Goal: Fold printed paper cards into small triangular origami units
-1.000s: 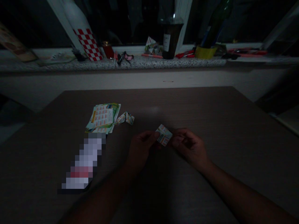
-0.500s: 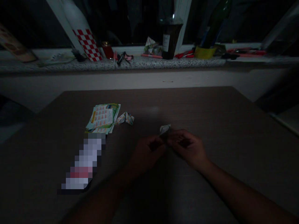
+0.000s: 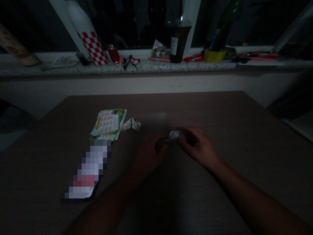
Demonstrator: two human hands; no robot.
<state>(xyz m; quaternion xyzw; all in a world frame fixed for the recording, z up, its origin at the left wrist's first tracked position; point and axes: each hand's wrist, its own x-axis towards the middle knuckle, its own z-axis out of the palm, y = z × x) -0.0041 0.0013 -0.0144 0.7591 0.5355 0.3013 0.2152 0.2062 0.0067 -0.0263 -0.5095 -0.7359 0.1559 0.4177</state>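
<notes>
A small folded piece of printed paper (image 3: 173, 135) sits low over the brown table (image 3: 220, 111), pinched between both my hands. My left hand (image 3: 149, 155) closes on its left end with curled fingers. On its right end my right hand (image 3: 197, 145) is closed, thumb and fingers pressed on the paper. Only a pale crumpled corner of the paper shows between the fingers. The scene is very dim.
A stack of printed paper cards (image 3: 107, 123) lies to the left, with another folded paper figure (image 3: 132, 124) beside it. A blurred-out oblong item (image 3: 88, 171) lies nearer left. The stone windowsill (image 3: 146, 67) behind holds a dark bottle (image 3: 178, 40), a checkered container (image 3: 91, 44) and small clutter.
The paper was held up flat between my hands; both hands have since folded over it and lowered it toward the table, moving slightly away from me.
</notes>
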